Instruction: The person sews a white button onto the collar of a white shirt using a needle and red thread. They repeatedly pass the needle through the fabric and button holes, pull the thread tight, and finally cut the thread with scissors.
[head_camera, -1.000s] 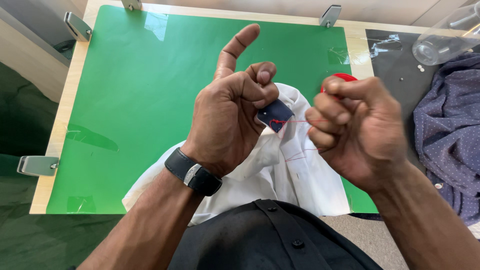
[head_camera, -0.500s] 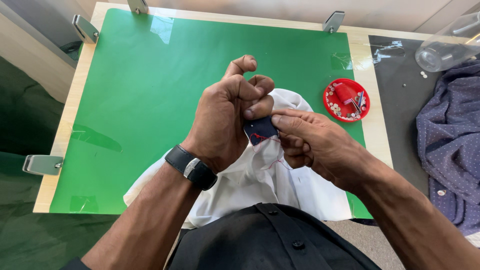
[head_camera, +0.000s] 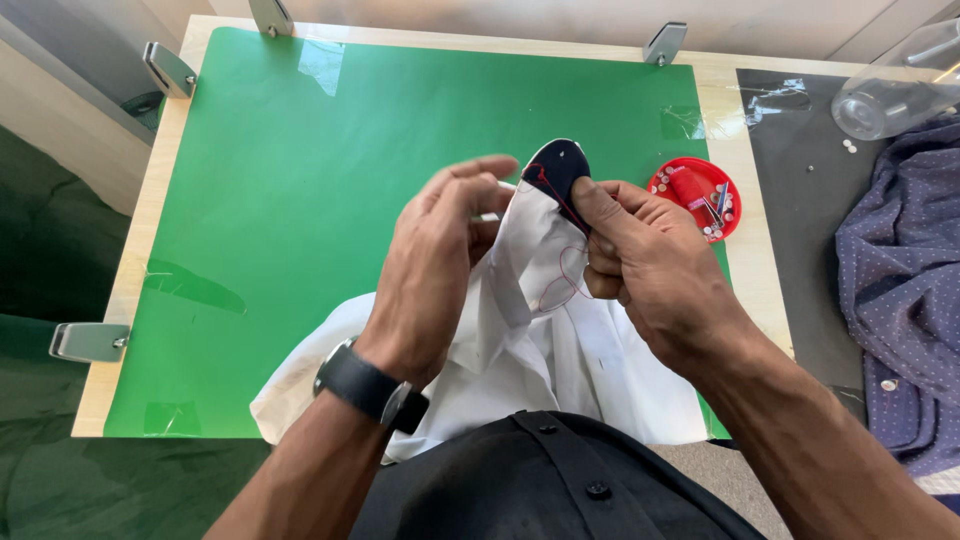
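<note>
Right hand (head_camera: 640, 265) pinches one navy patch (head_camera: 560, 165) — left hand (head_camera: 440, 250) loose.

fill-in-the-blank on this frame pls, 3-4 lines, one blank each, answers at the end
1. The right hand pinches a dark blue patch against the ____ garment.
2. The thread looping over that garment is ____.
3. The round sewing kit tray is ____.
4. The mat on the table is ____.

Missing words: white; red; red; green
</note>
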